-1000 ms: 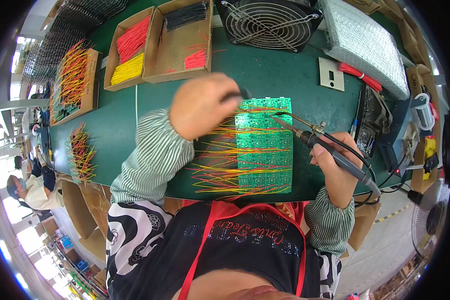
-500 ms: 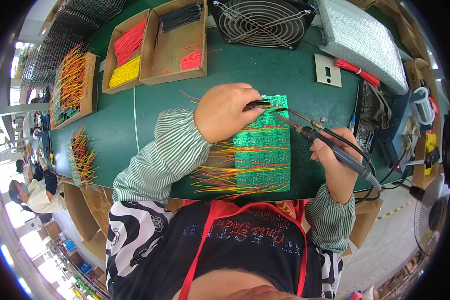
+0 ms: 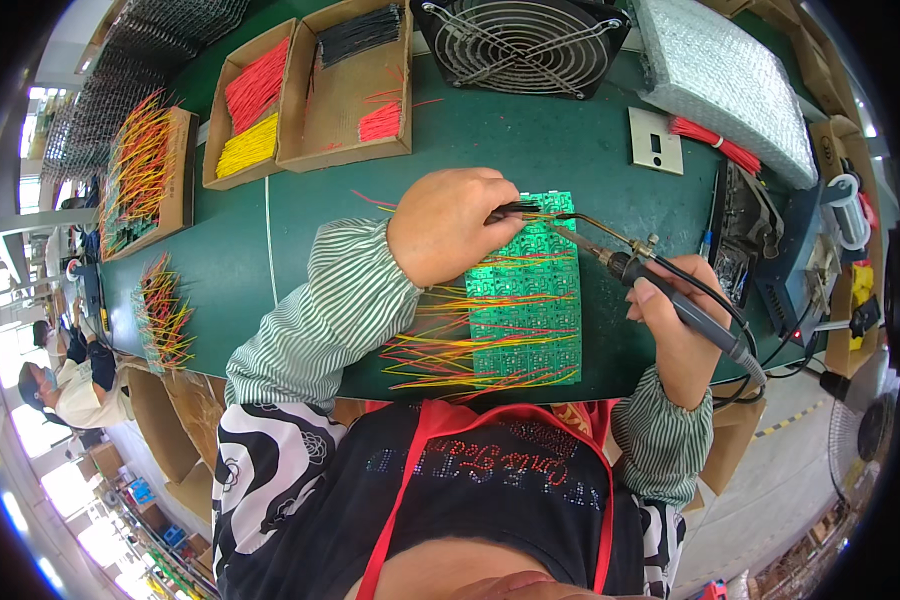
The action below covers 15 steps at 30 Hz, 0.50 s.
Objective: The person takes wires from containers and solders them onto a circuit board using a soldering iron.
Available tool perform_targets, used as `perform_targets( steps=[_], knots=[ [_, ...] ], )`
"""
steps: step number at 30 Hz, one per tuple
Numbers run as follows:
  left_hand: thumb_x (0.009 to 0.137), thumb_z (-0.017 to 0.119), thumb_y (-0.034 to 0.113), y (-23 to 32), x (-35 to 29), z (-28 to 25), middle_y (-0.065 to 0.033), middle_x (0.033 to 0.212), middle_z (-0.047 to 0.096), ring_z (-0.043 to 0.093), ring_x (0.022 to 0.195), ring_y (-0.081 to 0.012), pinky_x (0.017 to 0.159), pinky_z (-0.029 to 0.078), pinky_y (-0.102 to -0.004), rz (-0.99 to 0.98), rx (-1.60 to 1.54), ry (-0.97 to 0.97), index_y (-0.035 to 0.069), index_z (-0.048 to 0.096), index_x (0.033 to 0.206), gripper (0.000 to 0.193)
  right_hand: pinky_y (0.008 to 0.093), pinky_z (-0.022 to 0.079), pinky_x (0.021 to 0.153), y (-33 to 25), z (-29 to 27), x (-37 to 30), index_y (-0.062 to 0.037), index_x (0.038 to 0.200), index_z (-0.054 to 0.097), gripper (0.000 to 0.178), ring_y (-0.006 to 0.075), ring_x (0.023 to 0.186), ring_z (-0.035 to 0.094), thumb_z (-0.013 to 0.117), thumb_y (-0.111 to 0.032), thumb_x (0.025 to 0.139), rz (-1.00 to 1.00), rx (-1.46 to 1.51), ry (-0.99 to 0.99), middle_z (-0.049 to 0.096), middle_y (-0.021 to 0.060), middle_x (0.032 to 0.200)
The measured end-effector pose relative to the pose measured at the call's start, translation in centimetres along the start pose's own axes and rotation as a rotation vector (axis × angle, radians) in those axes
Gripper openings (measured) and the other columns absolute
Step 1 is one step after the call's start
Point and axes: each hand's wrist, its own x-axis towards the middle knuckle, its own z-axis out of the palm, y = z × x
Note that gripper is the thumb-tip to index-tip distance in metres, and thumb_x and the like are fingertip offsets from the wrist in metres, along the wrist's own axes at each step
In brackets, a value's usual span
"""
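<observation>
A green circuit board panel [image 3: 526,330] lies on the bench in front of me, with rows of red and yellow wires [image 3: 435,345] sticking out over its left side. My left hand [image 3: 457,218] rests over the panel's upper left corner, its fingers closed on a small bundle of black wires [image 3: 515,209]. In my right hand [image 3: 676,310] is a grey soldering iron [image 3: 675,298], gripped like a pen. Its tip and a thin metal feed tube [image 3: 602,227] point at the upper part of the panel, close to the black wire ends. My left fingertips are partly hidden.
Cardboard trays of red, yellow and black wires [image 3: 360,38] stand at the back left. Wired boards [image 3: 165,315] lie at the left. A fan [image 3: 523,45] stands at the back, beside a bubble-wrapped package [image 3: 722,85]. At the right is a solder spool [image 3: 847,212].
The soldering iron and my right hand have shifted very slightly right. My left hand keeps its hold on the black wires, almost unmoved.
</observation>
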Motion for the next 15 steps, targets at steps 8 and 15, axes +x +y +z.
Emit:
perform_targets(
  steps=[8, 15],
  knots=[
    [0.081, 0.062, 0.020, -0.3, 0.0, -3.0, -0.0111, 0.077, 0.060, 0.059, 0.070, -0.0275, 0.061, 0.045, -0.0360, -0.046, 0.244, 0.317, 0.003, 0.064, 0.084, 0.018, 0.0196, 0.044, 0.055, -0.1, -1.0, -0.4, 0.0036, 0.088, 0.059, 0.017, 0.0082, 0.059, 0.058, 0.067, -0.003, 0.075, 0.019, -0.026, 0.035, 0.062, 0.0057, 0.070],
    [0.080, 0.063, 0.021, 1.6, 0.7, -0.1, -0.0100, 0.078, 0.059, 0.058, 0.071, -0.0292, 0.062, 0.046, -0.0378, 0.078, 0.064, 0.107, 0.003, 0.063, 0.083, 0.018, 0.0197, 0.045, 0.056, 0.1, -1.3, -0.2, 0.0034, 0.087, 0.059, 0.016, 0.0081, 0.059, 0.057, 0.067, -0.003, 0.075, -0.017, -0.011, 0.052, 0.062, 0.0058, 0.070]
  ],
)
